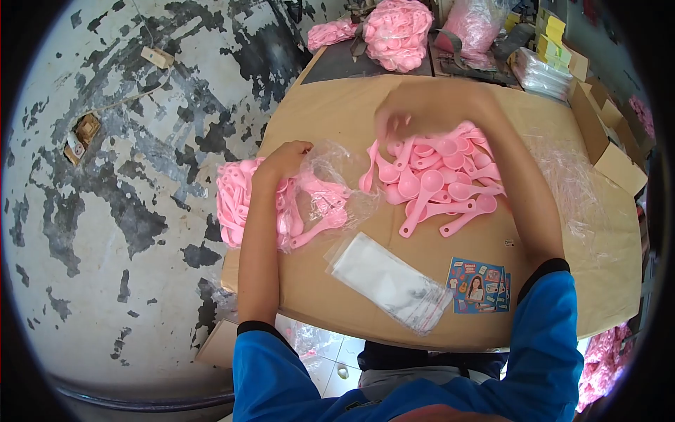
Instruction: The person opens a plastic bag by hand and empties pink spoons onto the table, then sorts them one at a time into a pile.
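Observation:
Pink plastic spoons lie in a loose pile on the brown paper-covered table. Over the pile's far edge is my right hand, smeared by motion; its fingers point left and what they hold, if anything, is unclear. My left hand is curled at the upper edge of a clear plastic bag with pink spoons in and around it. More pink spoons are heaped at the table's left edge, beside my left wrist. A stack of clear flat bags lies near the front edge, left of some blue printed cards.
Bundled pink spoons stand at the back, with a filled plastic bag beside them. An open cardboard box is at the right edge. Crumpled clear plastic lies right of my right arm. A peeling wall borders the left.

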Action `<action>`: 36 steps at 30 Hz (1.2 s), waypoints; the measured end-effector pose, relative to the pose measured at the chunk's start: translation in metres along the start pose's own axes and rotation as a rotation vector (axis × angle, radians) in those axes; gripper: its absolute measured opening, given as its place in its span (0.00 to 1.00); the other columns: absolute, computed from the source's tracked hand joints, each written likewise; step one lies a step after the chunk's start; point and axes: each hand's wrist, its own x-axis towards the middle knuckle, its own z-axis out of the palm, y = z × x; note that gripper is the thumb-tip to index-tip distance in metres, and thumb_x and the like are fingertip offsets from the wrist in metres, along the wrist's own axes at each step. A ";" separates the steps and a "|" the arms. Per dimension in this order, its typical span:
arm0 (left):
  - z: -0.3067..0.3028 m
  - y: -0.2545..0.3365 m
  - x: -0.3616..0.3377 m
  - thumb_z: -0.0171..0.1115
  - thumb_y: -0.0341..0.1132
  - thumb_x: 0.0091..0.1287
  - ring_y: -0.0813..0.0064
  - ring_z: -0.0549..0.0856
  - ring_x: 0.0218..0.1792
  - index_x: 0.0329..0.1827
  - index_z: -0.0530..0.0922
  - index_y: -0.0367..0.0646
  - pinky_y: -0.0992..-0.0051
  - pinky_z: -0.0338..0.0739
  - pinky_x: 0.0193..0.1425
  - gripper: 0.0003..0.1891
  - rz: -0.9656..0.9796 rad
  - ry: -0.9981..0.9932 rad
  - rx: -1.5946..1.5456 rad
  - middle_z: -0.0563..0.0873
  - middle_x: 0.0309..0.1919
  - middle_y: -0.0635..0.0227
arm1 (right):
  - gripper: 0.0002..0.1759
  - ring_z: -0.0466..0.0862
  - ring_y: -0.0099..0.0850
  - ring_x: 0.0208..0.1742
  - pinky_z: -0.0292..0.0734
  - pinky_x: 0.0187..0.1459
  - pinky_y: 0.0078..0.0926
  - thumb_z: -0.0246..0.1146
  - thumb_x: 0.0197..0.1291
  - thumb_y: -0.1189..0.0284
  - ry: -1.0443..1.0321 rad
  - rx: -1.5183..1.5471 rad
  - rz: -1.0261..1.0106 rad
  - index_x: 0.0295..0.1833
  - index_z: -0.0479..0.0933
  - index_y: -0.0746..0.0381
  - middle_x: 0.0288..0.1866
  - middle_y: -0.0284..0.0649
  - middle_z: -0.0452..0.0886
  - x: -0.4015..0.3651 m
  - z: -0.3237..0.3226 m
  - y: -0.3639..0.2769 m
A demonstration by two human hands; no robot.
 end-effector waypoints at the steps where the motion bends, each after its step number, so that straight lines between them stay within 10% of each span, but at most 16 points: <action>1: 0.000 -0.002 0.001 0.60 0.37 0.63 0.56 0.86 0.43 0.48 0.82 0.35 0.68 0.77 0.49 0.16 0.015 -0.005 -0.011 0.87 0.42 0.51 | 0.13 0.84 0.35 0.46 0.79 0.48 0.33 0.63 0.59 0.70 -0.137 0.043 -0.105 0.48 0.79 0.66 0.45 0.44 0.84 0.012 0.014 -0.008; 9: -0.008 0.007 0.001 0.55 0.35 0.63 0.59 0.83 0.33 0.45 0.82 0.35 0.66 0.76 0.42 0.14 0.061 -0.044 0.079 0.87 0.35 0.52 | 0.12 0.81 0.50 0.45 0.75 0.50 0.40 0.57 0.57 0.77 0.164 -0.098 -0.334 0.45 0.76 0.71 0.37 0.53 0.79 0.085 0.142 -0.022; 21: -0.018 0.040 -0.013 0.54 0.48 0.72 0.80 0.73 0.28 0.40 0.82 0.31 0.73 0.72 0.36 0.24 -0.086 -0.169 -0.129 0.81 0.24 0.73 | 0.11 0.79 0.55 0.39 0.74 0.42 0.45 0.62 0.53 0.77 0.029 0.069 -0.203 0.30 0.75 0.77 0.36 0.61 0.77 0.085 0.139 -0.041; 36: -0.017 0.037 -0.013 0.54 0.36 0.64 0.59 0.85 0.45 0.53 0.81 0.36 0.66 0.77 0.52 0.19 0.000 -0.142 0.066 0.87 0.46 0.52 | 0.10 0.81 0.40 0.35 0.75 0.39 0.35 0.63 0.54 0.75 -0.076 -0.056 -0.188 0.42 0.74 0.67 0.32 0.45 0.78 0.026 0.047 -0.027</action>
